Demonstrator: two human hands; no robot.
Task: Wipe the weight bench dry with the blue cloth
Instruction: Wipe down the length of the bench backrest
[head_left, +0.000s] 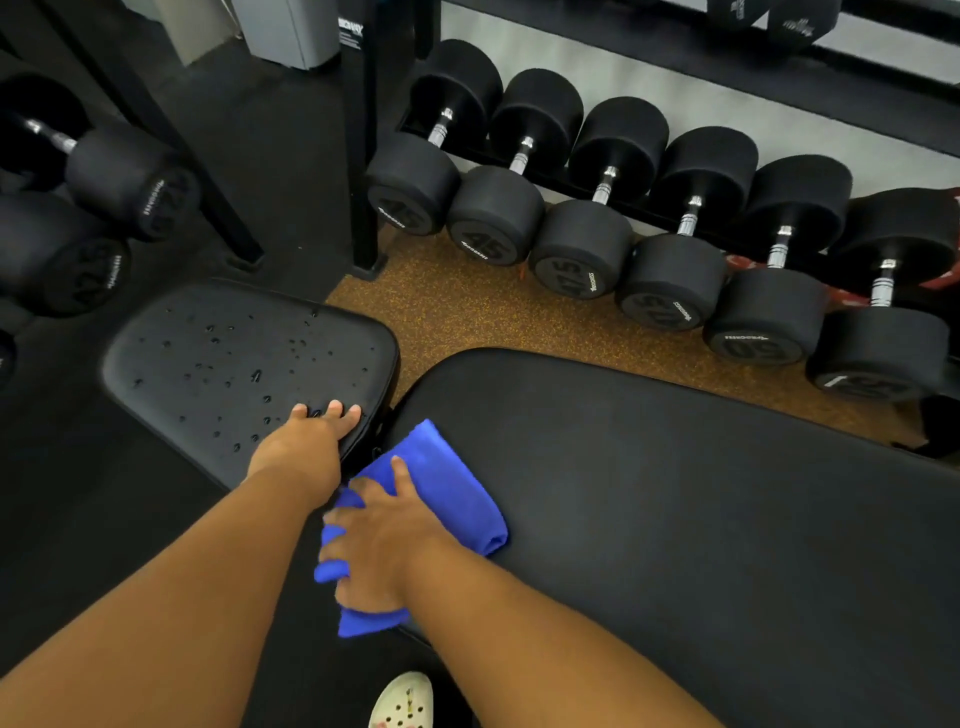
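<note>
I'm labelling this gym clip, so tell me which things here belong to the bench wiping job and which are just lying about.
Part of the job:
blue cloth under the right hand
wet seat pad, left hand resting on it
long back pad

Just lying about:
dumbbells on the rack
white clog

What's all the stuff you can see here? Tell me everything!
seat pad: one, black, left, dotted with water drops
back pad: one, black, right, no drops visible
cloth: one, blue, on the back pad's near end
dumbbells: six in a row on the right rack, black; more at far left
floor: orange-speckled patch beside black matting
shoe: one, pale, bottom edge
left hand: fingers resting on the seat pad's edge
right hand: gripping the cloth
</note>
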